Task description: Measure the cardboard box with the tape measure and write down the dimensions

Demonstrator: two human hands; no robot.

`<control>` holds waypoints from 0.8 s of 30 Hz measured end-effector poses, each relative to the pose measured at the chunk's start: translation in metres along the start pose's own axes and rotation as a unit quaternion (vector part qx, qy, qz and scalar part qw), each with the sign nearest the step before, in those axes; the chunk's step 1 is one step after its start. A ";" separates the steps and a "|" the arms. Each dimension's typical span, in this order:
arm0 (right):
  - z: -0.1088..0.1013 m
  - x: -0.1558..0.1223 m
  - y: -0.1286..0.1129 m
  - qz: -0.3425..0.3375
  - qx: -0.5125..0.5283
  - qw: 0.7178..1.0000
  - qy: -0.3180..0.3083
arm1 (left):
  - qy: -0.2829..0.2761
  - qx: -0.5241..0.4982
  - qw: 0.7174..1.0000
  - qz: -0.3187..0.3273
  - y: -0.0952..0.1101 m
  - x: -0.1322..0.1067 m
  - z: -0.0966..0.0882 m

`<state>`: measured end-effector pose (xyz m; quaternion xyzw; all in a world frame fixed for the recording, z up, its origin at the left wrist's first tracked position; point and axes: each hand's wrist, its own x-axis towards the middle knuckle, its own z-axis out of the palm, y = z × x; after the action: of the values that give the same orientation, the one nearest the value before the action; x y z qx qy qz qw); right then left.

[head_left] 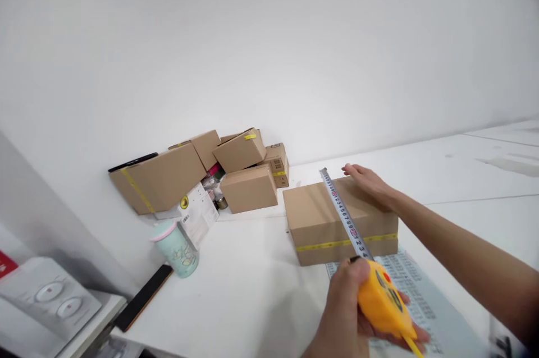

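A brown cardboard box (315, 217) with a yellow tape band lies on the white table (252, 290). My left hand (341, 313) grips a yellow tape measure (383, 302) just in front of the box. Its metal blade (345, 217) runs across the top of the box to the far edge. My right hand (370, 184) lies flat on the far right part of the box top, fingers stretched out, close beside the blade's end. A printed sheet (421, 290) lies under the box and the tape measure.
A pile of several cardboard boxes (248, 189) leans against the white wall at the back left, with papers and small items between them. A pale green lidded cup (174, 248) stands at the left. A black flat object (143, 296) lies near the table's left edge, beside a white device (46, 296).
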<state>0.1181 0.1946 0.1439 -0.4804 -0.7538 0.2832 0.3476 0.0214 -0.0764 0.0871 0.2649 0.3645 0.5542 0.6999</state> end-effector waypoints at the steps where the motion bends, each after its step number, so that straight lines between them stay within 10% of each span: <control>1: 0.005 0.002 0.003 0.004 -0.025 1.000 0.001 | 0.026 0.002 1.000 0.003 0.008 0.003 0.012; 12: 0.028 0.005 0.006 -0.099 -0.214 0.966 -0.105 | 0.093 0.019 0.995 -0.008 0.017 0.033 0.029; 24: 0.042 0.024 0.008 -0.083 -0.253 0.961 -0.079 | 0.091 0.028 0.995 -0.021 0.020 0.036 0.035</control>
<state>0.0822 0.2157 0.1188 -0.4644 -0.8631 0.0908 0.1763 0.0418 -0.0359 0.1155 0.2252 0.4474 0.5504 0.6679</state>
